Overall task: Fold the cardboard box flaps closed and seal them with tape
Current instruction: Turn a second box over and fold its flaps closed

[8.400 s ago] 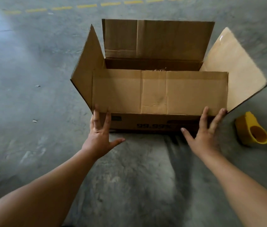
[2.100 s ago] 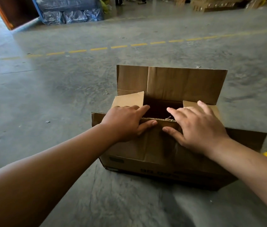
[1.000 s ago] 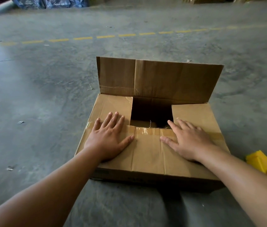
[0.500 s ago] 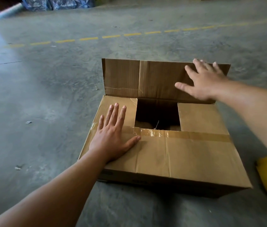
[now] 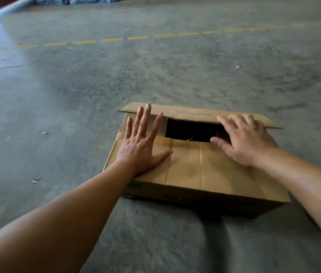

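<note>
Flat palms (image 5: 140,148) press creased corrugated cardboard flaps (image 5: 195,162).

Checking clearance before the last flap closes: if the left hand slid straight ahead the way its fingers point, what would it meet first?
The left hand lies flat, fingers pointing away. Straight ahead it would probably meet the half-lowered far brown cardboard flap, whose edge sits at its fingertips; depth there is unclear.

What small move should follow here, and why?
Probably press the far flap fully down with the right hand: it sits partly lowered, a dark gap remains before the near flap, which the left hand pins flat.
</note>
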`<state>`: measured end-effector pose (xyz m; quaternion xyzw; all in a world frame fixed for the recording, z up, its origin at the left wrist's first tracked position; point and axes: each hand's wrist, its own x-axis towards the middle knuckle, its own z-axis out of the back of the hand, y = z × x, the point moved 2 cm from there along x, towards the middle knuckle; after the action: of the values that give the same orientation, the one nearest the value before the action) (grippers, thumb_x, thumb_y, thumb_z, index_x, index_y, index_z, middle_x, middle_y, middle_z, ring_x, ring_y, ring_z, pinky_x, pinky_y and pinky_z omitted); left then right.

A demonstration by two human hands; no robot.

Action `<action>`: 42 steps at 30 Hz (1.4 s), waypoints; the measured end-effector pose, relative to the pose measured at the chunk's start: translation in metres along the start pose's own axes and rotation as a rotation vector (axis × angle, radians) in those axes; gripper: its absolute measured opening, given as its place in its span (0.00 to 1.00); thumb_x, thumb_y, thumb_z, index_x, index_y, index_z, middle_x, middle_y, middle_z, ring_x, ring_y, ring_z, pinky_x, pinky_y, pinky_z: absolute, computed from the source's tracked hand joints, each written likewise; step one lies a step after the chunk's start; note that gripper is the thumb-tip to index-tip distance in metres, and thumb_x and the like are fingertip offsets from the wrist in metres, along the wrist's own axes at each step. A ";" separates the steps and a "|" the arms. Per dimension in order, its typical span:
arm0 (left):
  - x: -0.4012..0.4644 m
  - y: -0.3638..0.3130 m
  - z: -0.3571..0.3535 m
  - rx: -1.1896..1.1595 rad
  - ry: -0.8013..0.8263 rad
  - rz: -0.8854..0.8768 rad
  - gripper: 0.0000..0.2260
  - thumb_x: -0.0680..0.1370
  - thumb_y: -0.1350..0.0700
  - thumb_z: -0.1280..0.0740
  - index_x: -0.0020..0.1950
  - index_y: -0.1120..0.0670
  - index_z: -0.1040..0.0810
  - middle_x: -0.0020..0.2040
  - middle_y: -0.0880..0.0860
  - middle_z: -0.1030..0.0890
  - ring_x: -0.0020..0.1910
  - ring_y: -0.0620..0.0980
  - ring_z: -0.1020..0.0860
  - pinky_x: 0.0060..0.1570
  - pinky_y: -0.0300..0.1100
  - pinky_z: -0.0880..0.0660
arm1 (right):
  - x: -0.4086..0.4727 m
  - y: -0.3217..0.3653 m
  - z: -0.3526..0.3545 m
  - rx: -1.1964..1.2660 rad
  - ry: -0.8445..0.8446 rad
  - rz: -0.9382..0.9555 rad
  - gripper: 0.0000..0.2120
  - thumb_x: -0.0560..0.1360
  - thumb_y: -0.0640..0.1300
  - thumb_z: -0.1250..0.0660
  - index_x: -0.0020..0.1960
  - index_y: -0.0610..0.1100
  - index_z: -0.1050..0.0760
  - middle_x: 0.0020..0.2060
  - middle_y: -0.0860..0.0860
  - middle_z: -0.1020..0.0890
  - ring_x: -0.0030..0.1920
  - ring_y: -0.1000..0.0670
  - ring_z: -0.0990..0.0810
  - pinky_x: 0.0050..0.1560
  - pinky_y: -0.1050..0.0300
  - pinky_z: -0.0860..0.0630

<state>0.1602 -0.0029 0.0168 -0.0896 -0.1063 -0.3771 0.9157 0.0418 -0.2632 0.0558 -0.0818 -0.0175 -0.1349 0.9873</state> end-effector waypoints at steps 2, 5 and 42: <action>0.000 0.002 -0.004 -0.026 0.060 -0.013 0.42 0.76 0.28 0.47 0.81 0.46 0.63 0.81 0.51 0.65 0.78 0.50 0.68 0.77 0.55 0.63 | -0.017 0.007 -0.020 0.022 0.097 0.002 0.42 0.71 0.74 0.65 0.78 0.53 0.54 0.77 0.47 0.44 0.75 0.43 0.46 0.73 0.43 0.46; 0.004 0.007 -0.013 -0.076 0.249 0.001 0.37 0.77 0.28 0.53 0.81 0.44 0.56 0.82 0.48 0.57 0.79 0.45 0.62 0.78 0.47 0.60 | -0.031 0.012 -0.042 0.088 0.181 -0.027 0.41 0.71 0.73 0.65 0.78 0.54 0.61 0.79 0.49 0.56 0.77 0.46 0.56 0.75 0.47 0.55; 0.006 0.007 -0.018 0.057 0.430 0.116 0.46 0.70 0.21 0.61 0.80 0.45 0.63 0.81 0.51 0.64 0.79 0.52 0.64 0.77 0.55 0.59 | -0.041 0.018 -0.057 0.129 0.315 -0.312 0.47 0.69 0.75 0.67 0.77 0.47 0.67 0.77 0.46 0.65 0.76 0.45 0.66 0.74 0.42 0.64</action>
<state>0.1714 -0.0065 0.0001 0.0126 0.0860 -0.3310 0.9396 0.0077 -0.2447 -0.0058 0.0075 0.1158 -0.2957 0.9482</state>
